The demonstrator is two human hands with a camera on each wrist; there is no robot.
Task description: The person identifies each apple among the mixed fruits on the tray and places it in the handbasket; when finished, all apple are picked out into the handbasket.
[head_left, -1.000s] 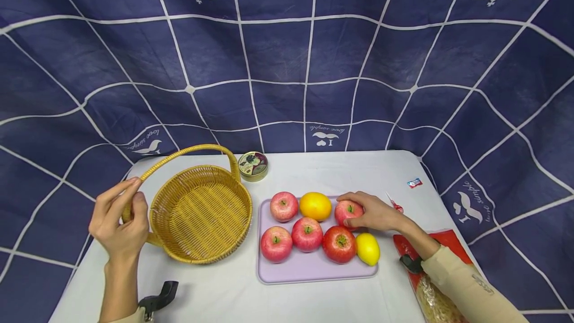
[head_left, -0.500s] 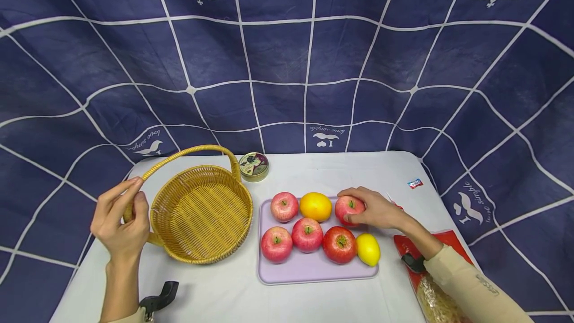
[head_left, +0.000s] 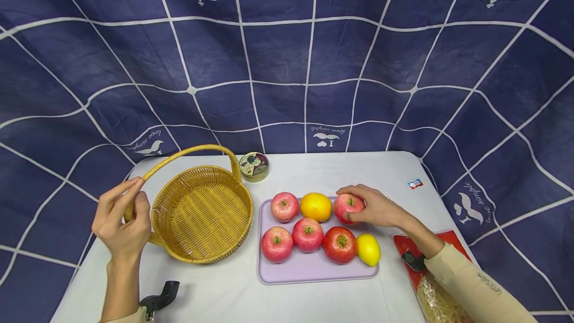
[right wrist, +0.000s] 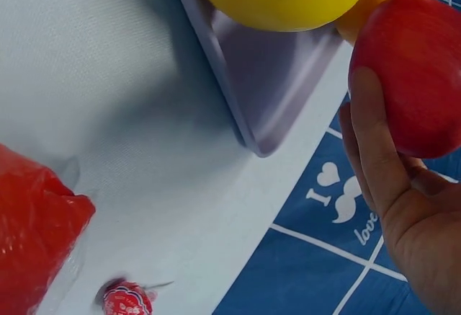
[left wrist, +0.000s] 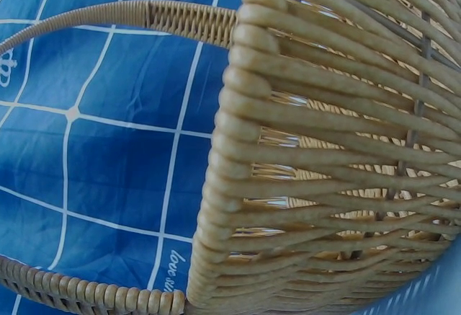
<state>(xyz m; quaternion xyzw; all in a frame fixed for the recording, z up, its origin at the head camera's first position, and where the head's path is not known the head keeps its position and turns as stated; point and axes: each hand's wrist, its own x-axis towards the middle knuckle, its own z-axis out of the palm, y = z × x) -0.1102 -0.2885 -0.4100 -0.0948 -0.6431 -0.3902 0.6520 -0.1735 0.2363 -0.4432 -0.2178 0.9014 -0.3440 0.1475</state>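
The apple (head_left: 348, 206) is grasped by the right hand (head_left: 377, 207), likely at pick-up; lifting would call for steadiness. The left hand (head_left: 117, 229) grips the basket handle (head_left: 197, 148).

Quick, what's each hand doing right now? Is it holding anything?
Left hand: closed on the handle of the wicker basket.
Right hand: holding an apple at the tray's back right corner.

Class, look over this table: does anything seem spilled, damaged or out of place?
No spill or damage shows. One oddity: the darkest red fruit on the tray has a rough, star-like end on top, while the apples are stem-up.
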